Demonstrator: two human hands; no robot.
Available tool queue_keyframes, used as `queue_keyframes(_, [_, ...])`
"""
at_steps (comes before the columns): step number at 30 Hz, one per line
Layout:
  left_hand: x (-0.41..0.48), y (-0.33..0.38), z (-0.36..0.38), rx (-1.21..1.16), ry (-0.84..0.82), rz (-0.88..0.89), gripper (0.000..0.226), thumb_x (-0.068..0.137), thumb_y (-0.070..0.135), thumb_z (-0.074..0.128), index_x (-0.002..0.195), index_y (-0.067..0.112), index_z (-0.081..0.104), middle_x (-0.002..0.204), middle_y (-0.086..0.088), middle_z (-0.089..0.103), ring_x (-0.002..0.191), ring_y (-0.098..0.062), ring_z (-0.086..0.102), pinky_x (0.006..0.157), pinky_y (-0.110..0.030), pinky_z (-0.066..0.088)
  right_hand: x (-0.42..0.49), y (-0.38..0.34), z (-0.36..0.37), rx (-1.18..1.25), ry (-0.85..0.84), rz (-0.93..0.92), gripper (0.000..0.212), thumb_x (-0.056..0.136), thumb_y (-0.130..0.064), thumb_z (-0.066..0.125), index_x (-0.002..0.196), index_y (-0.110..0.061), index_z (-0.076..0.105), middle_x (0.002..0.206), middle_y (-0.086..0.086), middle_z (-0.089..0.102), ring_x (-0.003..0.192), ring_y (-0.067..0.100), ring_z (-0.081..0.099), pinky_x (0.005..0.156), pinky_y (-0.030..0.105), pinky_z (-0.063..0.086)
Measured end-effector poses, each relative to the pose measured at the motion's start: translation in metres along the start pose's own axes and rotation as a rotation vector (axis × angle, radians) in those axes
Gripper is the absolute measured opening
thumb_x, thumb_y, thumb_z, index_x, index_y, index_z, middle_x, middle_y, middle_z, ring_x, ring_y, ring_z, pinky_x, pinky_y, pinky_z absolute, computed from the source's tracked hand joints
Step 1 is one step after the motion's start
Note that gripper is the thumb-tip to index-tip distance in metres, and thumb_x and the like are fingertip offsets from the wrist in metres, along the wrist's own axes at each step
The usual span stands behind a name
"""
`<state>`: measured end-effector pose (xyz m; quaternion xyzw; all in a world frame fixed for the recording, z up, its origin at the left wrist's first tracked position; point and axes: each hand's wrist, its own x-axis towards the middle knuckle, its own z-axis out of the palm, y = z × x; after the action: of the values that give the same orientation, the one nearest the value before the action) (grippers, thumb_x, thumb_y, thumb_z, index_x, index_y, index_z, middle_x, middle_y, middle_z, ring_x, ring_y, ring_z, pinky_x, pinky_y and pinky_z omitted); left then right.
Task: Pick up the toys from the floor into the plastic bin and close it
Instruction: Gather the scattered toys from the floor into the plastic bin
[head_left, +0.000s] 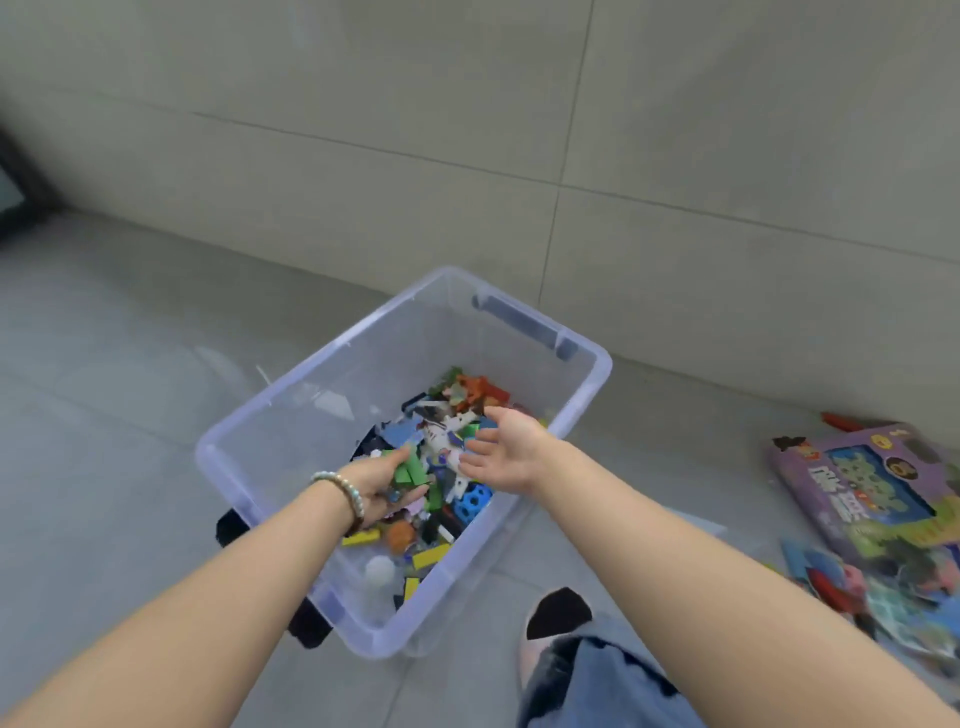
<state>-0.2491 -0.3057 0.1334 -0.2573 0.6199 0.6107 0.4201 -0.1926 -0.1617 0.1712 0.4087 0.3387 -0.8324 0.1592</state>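
Observation:
A clear plastic bin (249, 415) stands on the grey floor with no lid on it. Inside lies a heap of small colourful toy bricks and figures (441, 441). My left hand (382, 480), with a bead bracelet on the wrist, hovers over the heap, fingers spread, and green pieces (410, 470) sit at its fingertips. My right hand (506, 452) is above the bin's right side, palm turned inward, fingers loose and holding nothing.
A purple toy box (867, 483) and several picture books or puzzle sheets (857, 587) lie on the floor at the right. A small red piece (841, 421) lies near the wall. My foot (556, 618) and jeans leg are beside the bin. A tiled wall runs behind.

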Motion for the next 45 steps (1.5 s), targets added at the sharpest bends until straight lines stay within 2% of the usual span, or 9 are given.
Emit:
queue_keyframes(3, [0.012,0.000,-0.005,0.049,-0.047,0.037,0.018,0.097,0.014,0.048,0.115,0.010,0.048,0.090,-0.012,0.054,0.069,-0.022,0.055,0.048,-0.031,0.056,0.004,-0.004,-0.004,-0.100,-0.003,-0.016,0.052,0.102,-0.027,0.036,0.148,-0.009,0.022,0.153,0.014,0.025,0.140,0.031,0.028,0.110,0.041,0.031])
queue_keyframes(5, [0.013,0.005,-0.003,0.100,-0.068,0.030,0.031,0.099,0.021,0.044,0.130,0.017,0.043,0.108,-0.010,0.054,0.088,-0.023,0.056,0.070,-0.034,0.056,-0.002,-0.010,-0.011,-0.119,-0.030,-0.029,0.047,0.101,-0.025,0.039,0.144,-0.007,0.031,0.148,0.015,0.035,0.134,0.031,0.039,0.102,0.040,0.038])
queue_keyframes(7, [0.009,0.013,0.002,0.231,-0.069,0.029,0.044,0.100,0.030,0.039,0.142,0.019,0.033,0.141,-0.010,0.041,0.128,-0.028,0.041,0.104,-0.045,0.036,-0.010,-0.017,-0.023,-0.117,-0.070,-0.044,0.041,0.101,-0.024,0.040,0.138,-0.005,0.040,0.137,0.016,0.048,0.124,0.031,0.050,0.099,0.039,0.043])
queue_keyframes(9, [-0.001,0.025,0.014,0.320,-0.068,0.085,0.050,0.100,0.034,0.038,0.146,0.019,0.027,0.153,-0.006,0.028,0.140,-0.027,0.027,0.114,-0.046,0.023,-0.022,-0.028,-0.042,-0.147,-0.093,-0.068,0.037,0.100,-0.024,0.040,0.132,-0.006,0.046,0.129,0.014,0.055,0.117,0.030,0.055,0.098,0.038,0.045])
queue_keyframes(15, [-0.056,0.050,0.094,0.264,-0.347,0.310,0.036,0.095,0.022,0.052,0.130,0.014,0.047,0.127,-0.005,0.058,0.108,-0.021,0.058,0.094,-0.033,0.048,-0.081,-0.072,-0.132,-0.159,0.084,-0.192,0.030,0.098,-0.026,0.044,0.123,-0.011,0.052,0.121,0.009,0.062,0.102,0.023,0.061,0.094,0.036,0.045])
queue_keyframes(22, [-0.074,0.022,0.237,0.454,-0.603,0.290,0.027,0.093,0.023,0.055,0.119,0.018,0.052,0.108,0.002,0.063,0.093,-0.014,0.062,0.081,-0.027,0.051,-0.151,-0.109,-0.277,0.025,0.371,-0.402,0.021,0.098,-0.026,0.042,0.105,-0.013,0.056,0.122,0.008,0.057,0.091,0.020,0.060,0.082,0.032,0.047])
queue_keyframes(33, [0.064,-0.086,0.372,0.788,-0.482,0.184,0.042,0.089,0.025,0.062,0.127,0.014,0.049,0.121,0.000,0.055,0.105,-0.017,0.056,0.089,-0.029,0.047,-0.082,-0.073,-0.449,0.004,0.533,-0.313,0.029,0.093,-0.016,0.054,0.122,-0.011,0.052,0.114,0.006,0.060,0.108,0.021,0.056,0.096,0.034,0.044])
queue_keyframes(42, [0.139,-0.127,0.437,0.911,-0.404,0.314,0.044,0.086,0.015,0.065,0.127,0.010,0.050,0.109,-0.007,0.057,0.075,-0.015,0.054,0.064,-0.023,0.046,-0.039,-0.087,-0.497,-0.363,0.675,-0.470,0.033,0.081,-0.009,0.071,0.112,-0.015,0.061,0.110,0.002,0.065,0.100,0.019,0.063,0.076,0.024,0.052])
queue_keyframes(45, [0.160,-0.133,0.455,0.987,-0.382,0.385,0.039,0.084,0.015,0.066,0.122,0.013,0.055,0.120,-0.010,0.056,0.086,-0.023,0.060,0.080,-0.032,0.051,-0.025,-0.101,-0.504,-0.371,0.661,-0.524,0.032,0.081,-0.010,0.071,0.112,-0.015,0.062,0.110,0.002,0.066,0.100,0.017,0.062,0.078,0.024,0.052])
